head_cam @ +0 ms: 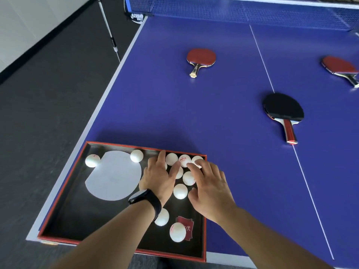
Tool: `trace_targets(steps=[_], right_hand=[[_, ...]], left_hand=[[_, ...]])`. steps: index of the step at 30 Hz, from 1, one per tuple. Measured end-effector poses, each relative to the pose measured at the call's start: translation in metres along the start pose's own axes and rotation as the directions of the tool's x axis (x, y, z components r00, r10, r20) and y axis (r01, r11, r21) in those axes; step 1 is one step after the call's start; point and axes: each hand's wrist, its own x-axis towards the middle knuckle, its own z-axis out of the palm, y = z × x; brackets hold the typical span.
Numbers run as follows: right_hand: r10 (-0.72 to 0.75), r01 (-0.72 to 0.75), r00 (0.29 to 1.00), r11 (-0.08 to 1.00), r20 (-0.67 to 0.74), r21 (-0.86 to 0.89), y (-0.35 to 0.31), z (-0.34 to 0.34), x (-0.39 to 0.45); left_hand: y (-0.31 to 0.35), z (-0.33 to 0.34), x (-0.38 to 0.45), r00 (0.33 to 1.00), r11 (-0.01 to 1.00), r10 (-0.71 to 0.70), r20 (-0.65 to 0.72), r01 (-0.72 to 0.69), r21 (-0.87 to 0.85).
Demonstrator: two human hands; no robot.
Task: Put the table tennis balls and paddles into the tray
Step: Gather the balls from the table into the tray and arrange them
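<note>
Presently, item one: tray point(64, 208), black inside with a red rim, set at the near left corner of the blue table point(194, 113); it holds a scatter of white balls point(180, 191) and a pale disc point(114, 175) lying flat.

Item two: left hand point(159, 175) and right hand point(209, 187), both inside the tray, fingers spread and flat over the far-right cluster of balls; neither is closed around anything, and they lie just beside each other; a dark band point(147, 200) sits on the left wrist.

Item three: paddles, all outside the tray. The black paddle point(283, 111) lies ahead and to the right of the hands, blade away, handle pointing back toward the near edge; the right hand is the nearer, so that reach looks the likely one. A red paddle point(201, 58) lies farther off, almost straight ahead, handle toward the person; a second red paddle point(340, 67) sits at the far right, partly cut off.

Item four: writing; several balls carry small red print, too fine to read; a red emblem point(185, 226) on the tray floor shows the character 优; the net post point(137, 17) bears a white logo, illegible.
</note>
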Motion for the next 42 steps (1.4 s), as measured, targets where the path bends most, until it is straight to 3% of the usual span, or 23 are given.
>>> trace_targets(steps=[6, 8, 10, 12, 15, 19, 22, 26, 30, 34, 36, 42], right_hand=[[-0.033, 0.034, 0.999, 0.999, -0.031, 0.039, -0.015, 0.007, 0.015], [-0.086, 0.087, 0.995, 0.996, -0.041, 0.029, -0.022, 0.009, 0.022], [-0.171, 0.172, 0.984, 0.985, -0.041, 0.022, -0.031, 0.011, 0.026], [-0.261, 0.261, 0.965, 0.965, -0.005, -0.002, -0.040, 0.014, 0.028], [-0.325, 0.328, 0.944, 0.944, 0.061, -0.044, -0.048, 0.022, 0.029], [-0.295, 0.308, 0.947, 0.946, 0.127, -0.099, -0.048, 0.026, 0.031], [-0.286, 0.305, 0.945, 0.945, 0.157, -0.120, -0.043, 0.027, 0.030], [-0.266, 0.293, 0.946, 0.947, 0.186, -0.133, -0.037, 0.028, 0.028], [-0.252, 0.282, 0.948, 0.948, 0.192, -0.148, -0.033, 0.027, 0.026], [-0.215, 0.234, 0.965, 0.965, 0.153, -0.119, -0.031, 0.022, 0.025], [-0.177, 0.194, 0.975, 0.973, 0.136, -0.126, -0.029, 0.021, 0.022], [0.058, -0.057, 0.996, 0.998, 0.069, -0.019, -0.028, 0.024, 0.010]], left_hand=[[-0.005, -0.001, -0.023, 0.994, 0.994, 0.108, 0.027, -0.107, -0.009], [-0.015, -0.014, -0.022, 0.985, 0.988, 0.155, -0.075, -0.153, 0.029], [-0.038, -0.035, -0.012, 0.944, 0.971, 0.200, -0.261, -0.155, 0.184], [-0.075, -0.057, 0.005, 0.905, 0.937, 0.172, -0.390, -0.028, 0.347], [-0.124, -0.079, 0.019, 0.941, 0.898, 0.000, -0.338, 0.148, 0.414], [-0.148, -0.082, 0.013, 0.952, 0.874, 0.087, -0.294, 0.069, 0.481], [-0.140, -0.088, 0.020, 0.933, 0.846, 0.105, -0.346, 0.099, 0.523], [-0.136, -0.096, 0.037, 0.950, 0.804, 0.126, -0.285, 0.070, 0.591], [-0.118, -0.088, 0.035, 0.940, 0.880, 0.170, -0.297, -0.010, 0.474], [-0.079, -0.061, 0.032, 0.942, 0.977, 0.211, -0.259, -0.196, 0.081], [-0.062, -0.048, 0.028, 0.950, 0.978, 0.180, -0.253, -0.201, -0.058], [-0.037, -0.008, 0.003, 0.956, 0.935, 0.226, -0.186, -0.266, -0.233]])
